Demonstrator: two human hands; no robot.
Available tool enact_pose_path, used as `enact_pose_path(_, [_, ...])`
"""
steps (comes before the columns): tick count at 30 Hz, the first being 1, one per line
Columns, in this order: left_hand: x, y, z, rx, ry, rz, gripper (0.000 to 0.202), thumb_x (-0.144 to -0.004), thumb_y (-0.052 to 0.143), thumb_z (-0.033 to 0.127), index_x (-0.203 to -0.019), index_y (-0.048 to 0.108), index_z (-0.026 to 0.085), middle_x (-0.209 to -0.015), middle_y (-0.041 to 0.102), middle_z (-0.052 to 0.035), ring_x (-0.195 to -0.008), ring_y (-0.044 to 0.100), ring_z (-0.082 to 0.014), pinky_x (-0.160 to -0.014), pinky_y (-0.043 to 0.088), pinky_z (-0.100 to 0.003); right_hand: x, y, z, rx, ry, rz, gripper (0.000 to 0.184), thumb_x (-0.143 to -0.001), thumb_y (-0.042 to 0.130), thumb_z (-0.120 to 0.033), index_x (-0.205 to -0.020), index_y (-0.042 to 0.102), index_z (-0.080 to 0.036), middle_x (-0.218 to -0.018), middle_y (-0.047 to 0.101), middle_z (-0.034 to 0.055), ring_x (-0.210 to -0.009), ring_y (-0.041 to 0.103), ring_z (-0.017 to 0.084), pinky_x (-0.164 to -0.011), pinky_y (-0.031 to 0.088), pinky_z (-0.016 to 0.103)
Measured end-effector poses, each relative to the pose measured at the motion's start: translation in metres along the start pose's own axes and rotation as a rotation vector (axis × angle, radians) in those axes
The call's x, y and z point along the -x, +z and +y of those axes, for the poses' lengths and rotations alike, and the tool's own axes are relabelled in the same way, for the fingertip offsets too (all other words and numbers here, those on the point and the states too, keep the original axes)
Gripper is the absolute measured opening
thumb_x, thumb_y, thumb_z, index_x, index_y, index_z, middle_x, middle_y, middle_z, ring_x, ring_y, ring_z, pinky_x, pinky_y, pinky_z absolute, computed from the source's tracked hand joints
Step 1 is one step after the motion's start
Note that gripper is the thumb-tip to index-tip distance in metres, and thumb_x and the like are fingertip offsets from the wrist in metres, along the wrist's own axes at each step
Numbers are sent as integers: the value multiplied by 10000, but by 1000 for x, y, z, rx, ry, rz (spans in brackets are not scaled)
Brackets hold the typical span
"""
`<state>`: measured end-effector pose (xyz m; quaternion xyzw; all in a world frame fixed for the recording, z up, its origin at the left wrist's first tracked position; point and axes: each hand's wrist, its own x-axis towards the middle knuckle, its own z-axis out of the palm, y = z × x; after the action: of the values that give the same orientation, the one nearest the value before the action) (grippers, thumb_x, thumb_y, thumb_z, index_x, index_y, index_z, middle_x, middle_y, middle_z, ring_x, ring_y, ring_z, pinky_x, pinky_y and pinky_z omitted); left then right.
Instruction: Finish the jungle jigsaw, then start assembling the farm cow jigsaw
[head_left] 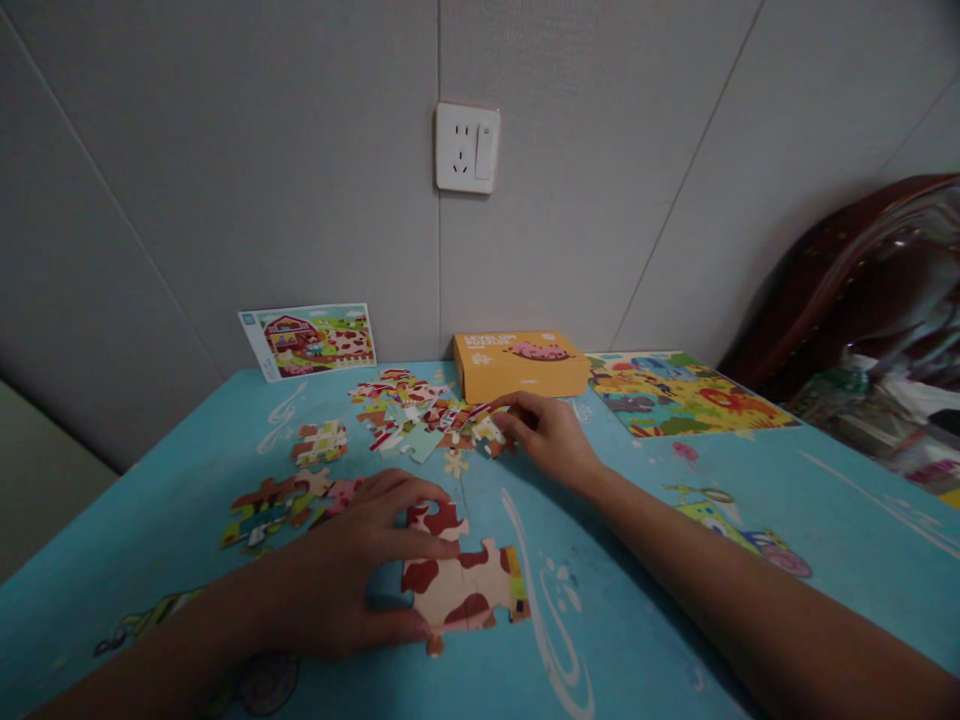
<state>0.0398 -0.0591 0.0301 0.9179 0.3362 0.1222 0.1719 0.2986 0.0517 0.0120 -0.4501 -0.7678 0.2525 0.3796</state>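
My left hand rests with fingers spread on a joined patch of brown-and-white cow puzzle pieces; its palm hides part of what lies beneath. Farther off, my right hand reaches to the right side of a heap of loose puzzle pieces. Its thumb and index finger close around a light-coloured puzzle piece at the heap's edge. Left of the heap lies a small joined group. Another joined strip with brown and green parts sits beyond my left hand, partly covered by it.
Against the wall leans a farm picture card. A yellow puzzle box stands beside the heap, with a colourful animal picture sheet to its right. The blue table meets the wall; a dark red chair is at the right.
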Motion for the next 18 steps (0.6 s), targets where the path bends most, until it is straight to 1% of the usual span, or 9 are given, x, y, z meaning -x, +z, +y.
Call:
enact_pose_path(3, [-2, -2, 2, 22, 6, -27, 396, -793, 727, 461, -1174, 653, 382, -1338, 513, -36, -1227, 481, -293, -1032, 396, -463, 1, -2, -8, 68, -27, -58, 241, -885, 593, -289, -1062, 701, -166, -702, 671, 26, -614, 567, 140, -607, 411, 261])
enact_pose_path(7, [-2, -3, 4, 31, 9, -7, 366, -791, 733, 362, -1152, 667, 366, -1328, 517, -35, -1219, 485, -286, -1040, 395, -460, 6, -1, -17, 127, -86, -136, 368, -829, 685, -263, -1181, 633, -173, -772, 669, 21, -667, 561, 143, -640, 401, 259])
enact_pose_path(10, [0, -1, 3, 15, 12, 33, 346, -816, 694, 290, -1158, 668, 339, -1329, 519, -46, -1230, 483, -276, -1038, 410, -441, 11, 2, -20, 149, -203, -258, 370, -863, 618, -191, -1232, 588, -184, -923, 682, 53, -762, 581, 153, -707, 412, 273])
enact_pose_path(12, [1, 2, -1, -7, -1, 79, 363, -847, 657, 276, -1205, 646, 335, -1347, 512, -53, -1249, 474, -275, -1048, 410, -444, 14, 4, -22, 150, -239, -330, 405, -871, 574, -142, -1273, 553, -183, -932, 671, 55, -779, 579, 155, -717, 411, 279])
enact_pose_path(13, [1, 3, -4, -20, -12, 110, 372, -861, 642, 276, -1228, 631, 338, -1361, 506, -54, -1263, 465, -276, -1057, 406, -451, 14, 5, -23, 129, -220, -347, 427, -866, 575, -135, -1289, 533, -180, -878, 659, 39, -752, 572, 151, -699, 409, 274])
enact_pose_path(15, [1, 7, -9, -44, -33, 177, 417, -882, 622, 279, -1291, 582, 347, -1378, 499, -51, -1284, 451, -272, -1073, 398, -454, 16, 8, -26, 20, -114, -344, 480, -843, 624, -155, -1304, 492, -175, -718, 600, -23, -654, 542, 134, -634, 399, 257])
enact_pose_path(16, [1, 9, -11, -54, -48, 210, 456, -887, 616, 277, -1331, 544, 348, -1380, 502, -49, -1288, 451, -266, -1080, 395, -451, 17, 9, -29, -64, -49, -334, 513, -826, 658, -176, -1304, 472, -175, -659, 563, -52, -609, 525, 125, -601, 393, 247])
enact_pose_path(18, [-1, 12, -14, -68, -91, 275, 547, -895, 607, 278, -1413, 442, 335, -1363, 526, -48, -1280, 466, -252, -1088, 396, -442, 20, 15, -34, -280, 54, -331, 587, -790, 705, -207, -1307, 429, -187, -619, 531, -81, -563, 514, 116, -557, 391, 236])
